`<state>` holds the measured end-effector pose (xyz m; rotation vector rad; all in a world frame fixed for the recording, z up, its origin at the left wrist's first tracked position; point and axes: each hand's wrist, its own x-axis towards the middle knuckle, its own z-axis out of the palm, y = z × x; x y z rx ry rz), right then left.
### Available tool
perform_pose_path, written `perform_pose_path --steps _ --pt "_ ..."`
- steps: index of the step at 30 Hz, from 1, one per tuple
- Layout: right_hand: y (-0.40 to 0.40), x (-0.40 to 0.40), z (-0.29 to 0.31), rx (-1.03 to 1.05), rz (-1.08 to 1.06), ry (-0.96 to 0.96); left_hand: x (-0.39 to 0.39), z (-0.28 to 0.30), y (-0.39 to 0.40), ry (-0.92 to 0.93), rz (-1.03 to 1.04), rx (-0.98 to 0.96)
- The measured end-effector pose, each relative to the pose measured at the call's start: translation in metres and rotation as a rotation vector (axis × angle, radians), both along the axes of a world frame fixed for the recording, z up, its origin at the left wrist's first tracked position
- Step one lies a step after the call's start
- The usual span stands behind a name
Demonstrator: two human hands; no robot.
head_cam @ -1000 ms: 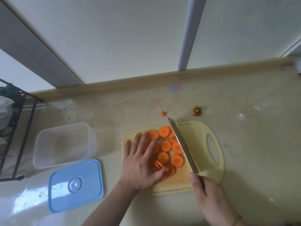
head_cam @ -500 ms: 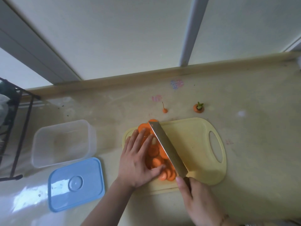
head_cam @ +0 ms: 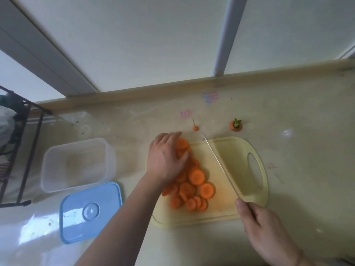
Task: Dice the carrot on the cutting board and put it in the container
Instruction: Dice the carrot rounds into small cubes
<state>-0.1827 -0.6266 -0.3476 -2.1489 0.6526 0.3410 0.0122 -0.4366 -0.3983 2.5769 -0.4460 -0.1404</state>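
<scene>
While the carrot rounds (head_cam: 194, 181) lie heaped on the cutting board (head_cam: 228, 160), the left hand (head_cam: 166, 157) rests on the pile with fingers loosely bent, probably corralling it. The right hand (head_cam: 265, 233), at five o'clock, grips the knife (head_cam: 221, 166) edge-down beside them. The container (head_cam: 76, 164) sits open at nine o'clock on the bench (head_cam: 299, 135), likely ready for loading.

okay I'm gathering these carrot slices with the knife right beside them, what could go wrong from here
1. Your left hand lies flat on the carrot slices with fingers extended, and the knife in your right hand stands on edge just beside the pile. A chop now could catch a finger.
2. The far slices sit at the cutting board edge and may slide onto the counter.
</scene>
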Motion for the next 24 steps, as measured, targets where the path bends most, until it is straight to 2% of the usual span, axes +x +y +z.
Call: perform_pose_path --steps 6,10,12,14,16,19,22,24 --pt "-0.014 -0.016 0.007 0.047 0.013 0.038 0.011 -0.004 -0.006 0.036 -0.056 -0.049" --pt "-0.033 -0.026 0.003 0.115 0.051 0.054 0.002 0.003 -0.003 -0.057 -0.046 -0.177" --pt "-0.046 -0.024 0.006 0.127 0.038 0.068 -0.019 0.009 -0.005 -0.144 -0.122 -0.222" --pt "-0.060 -0.022 0.010 0.144 0.003 0.099 -0.053 0.009 -0.017 -0.229 -0.253 -0.178" --pt "-0.070 -0.016 0.014 0.151 -0.011 0.130 -0.084 0.000 -0.037 -0.261 -0.290 -0.142" --pt "-0.078 -0.004 0.019 0.241 -0.006 0.191 -0.109 -0.017 -0.069 -0.250 -0.196 -0.087" --pt "-0.089 0.008 0.022 0.362 0.043 0.259 -0.121 -0.022 -0.090 -0.303 -0.135 0.099" --pt "-0.097 0.012 0.021 0.355 0.103 0.290 -0.127 -0.021 -0.095 -0.332 -0.106 0.162"
